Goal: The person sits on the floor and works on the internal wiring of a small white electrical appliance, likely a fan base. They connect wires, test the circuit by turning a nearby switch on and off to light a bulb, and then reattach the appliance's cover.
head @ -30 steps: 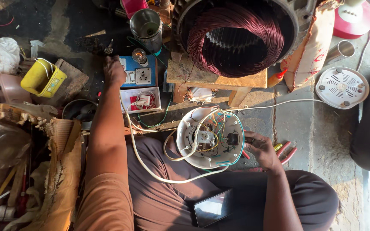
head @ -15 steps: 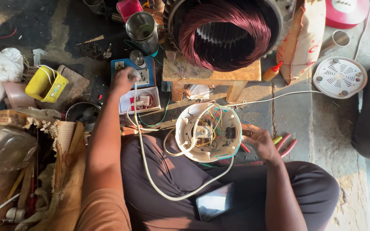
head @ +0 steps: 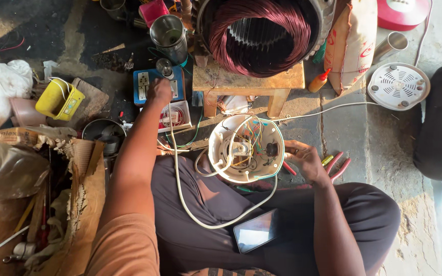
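The left hand (head: 159, 92) is stretched far up the frame, well away from the body, and rests on the blue socket board (head: 152, 84) in the upper middle-left. Its fingers are curled down over the board's right half, apparently at a plug or switch; whether they pinch anything is hidden under the knuckles, so I cannot tell how tight that grip is.

The right hand (head: 305, 161) sits at centre right, touching the right rim of the round white appliance base (head: 246, 148), which lies open-side up on the person's lap in the middle of the frame, with coloured wires and a small component exposed inside. The fingers are loosely bent against the rim, steadying it and not clamped around it.

The relation that matters is the white cord (head: 180, 174). It runs from the socket board under the left hand down the frame, loops across the dark trousers and curls back up into the base. The base thus lies down and to the right of the left hand, with the cord as the long link between them, and the right hand is by far the nearer to it.

Red-handled pliers (head: 336, 166) lie just right of the right hand on the floor. A phone (head: 254, 236) rests on the lap below the base, and a large copper-wound stator (head: 259, 33) sits on a wooden stool (head: 246, 82) above.
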